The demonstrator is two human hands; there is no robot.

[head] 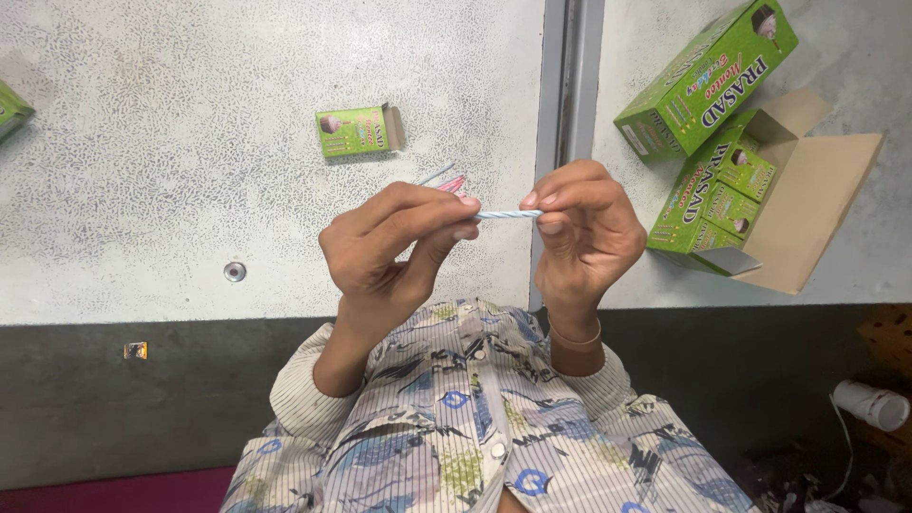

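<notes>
Both hands are raised over a speckled grey table [190, 161]. Between them runs a thin twisted candle [508, 215], pale blue and white, held level. My left hand [389, 247] pinches its left end with thumb and fingertips and also holds a few more thin sticks [445, 179], pink and pale, poking up behind the fingers. My right hand [584, 223] pinches the candle's right end; a thin bangle sits on that wrist. A small green box [359, 130] lies on the table beyond the left hand, its flap end to the right.
At the right, a large green carton [708, 76] lies closed beside an open green carton [727, 195] with brown flaps, filled with small green boxes. Another green box [11, 109] peeks in at the left edge. A metal seam [568, 76] divides the table. A white cylinder [874, 404] lies lower right.
</notes>
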